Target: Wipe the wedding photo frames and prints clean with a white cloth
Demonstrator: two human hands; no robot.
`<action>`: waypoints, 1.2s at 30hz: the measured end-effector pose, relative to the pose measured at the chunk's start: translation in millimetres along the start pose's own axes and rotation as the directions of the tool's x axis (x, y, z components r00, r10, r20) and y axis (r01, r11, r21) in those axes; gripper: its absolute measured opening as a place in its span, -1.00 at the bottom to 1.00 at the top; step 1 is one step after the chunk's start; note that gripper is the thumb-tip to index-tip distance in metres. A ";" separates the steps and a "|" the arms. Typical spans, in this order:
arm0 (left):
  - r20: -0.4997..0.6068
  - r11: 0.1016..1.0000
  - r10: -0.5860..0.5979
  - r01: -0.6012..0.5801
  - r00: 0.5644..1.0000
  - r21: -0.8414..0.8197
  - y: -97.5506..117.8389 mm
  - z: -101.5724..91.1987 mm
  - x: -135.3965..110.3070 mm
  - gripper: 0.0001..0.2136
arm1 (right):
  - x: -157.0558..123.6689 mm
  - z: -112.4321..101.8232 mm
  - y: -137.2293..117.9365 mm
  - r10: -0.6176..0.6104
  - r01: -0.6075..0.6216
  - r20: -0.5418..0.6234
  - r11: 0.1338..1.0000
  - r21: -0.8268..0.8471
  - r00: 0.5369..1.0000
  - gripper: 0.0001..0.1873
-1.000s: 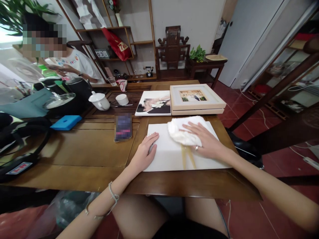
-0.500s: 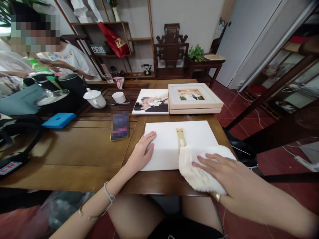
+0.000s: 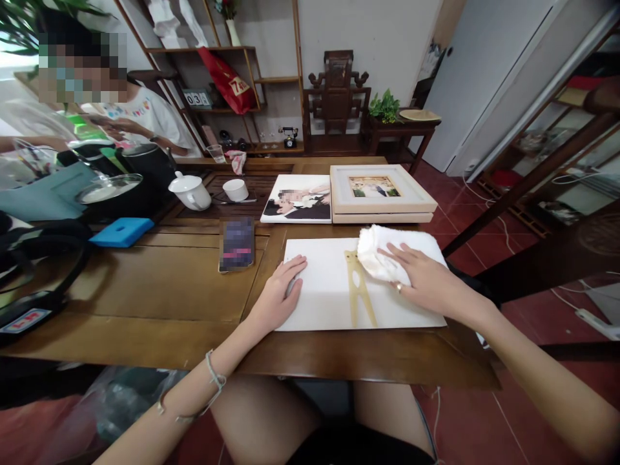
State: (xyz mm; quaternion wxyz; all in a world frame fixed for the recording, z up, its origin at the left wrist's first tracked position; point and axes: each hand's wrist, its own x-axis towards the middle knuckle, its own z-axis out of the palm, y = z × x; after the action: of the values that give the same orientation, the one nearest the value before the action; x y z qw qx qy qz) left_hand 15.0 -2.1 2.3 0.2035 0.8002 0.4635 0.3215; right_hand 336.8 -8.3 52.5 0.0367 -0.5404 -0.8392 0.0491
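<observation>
A white board-like frame back (image 3: 324,290) lies flat on the wooden table (image 3: 159,290), with a gold stand piece (image 3: 359,290) across its middle. My left hand (image 3: 281,294) rests on its left edge, fingers curled over the edge and holding it steady. My right hand (image 3: 421,274) lies flat, fingers stretched out, pressing a white cloth (image 3: 380,252) onto the board's far right corner.
Behind the board lie a photo print (image 3: 298,199) and a stacked cream picture frame (image 3: 380,194). A phone (image 3: 237,244), white teapot (image 3: 190,191), cup (image 3: 236,189), blue block (image 3: 121,231) and bags stand to the left. Another person (image 3: 130,119) sits at far left.
My right hand with the cloth swept from the board's far side down to its near right corner, then back up to the far right corner. My left hand stayed put.
</observation>
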 end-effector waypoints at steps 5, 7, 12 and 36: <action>0.003 1.000 -0.007 0.007 1.000 -0.010 -0.1 0.4 -0.2 -0.64 | -94.0 -5.7 -29.9 -0.135 0.136 0.050 0.991 -0.007 0.989 -0.11; 0.008 1.000 -0.011 0.012 1.000 -0.006 -0.5 0.7 -0.3 -0.64 | -112.3 -11.4 -35.3 -0.200 0.198 0.076 0.980 0.029 0.977 -0.07; 0.005 1.000 -0.014 0.014 1.000 -0.005 -1.1 1.4 -0.5 -0.63 | -69.1 -32.6 -23.6 -0.066 0.061 0.161 0.997 0.036 0.985 -0.32; 0.007 1.000 -0.010 0.010 1.000 0.008 -2.8 1.4 -1.0 -0.63 | -28.5 -20.3 -22.5 -0.283 0.198 0.204 0.913 0.357 0.937 -0.10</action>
State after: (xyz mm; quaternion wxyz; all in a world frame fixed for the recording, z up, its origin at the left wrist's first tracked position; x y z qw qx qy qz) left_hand 13.8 -1.7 -0.7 0.2038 0.7999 0.4679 0.3158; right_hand 330.5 -42.7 75.2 0.0261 -0.4077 -0.8771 0.2524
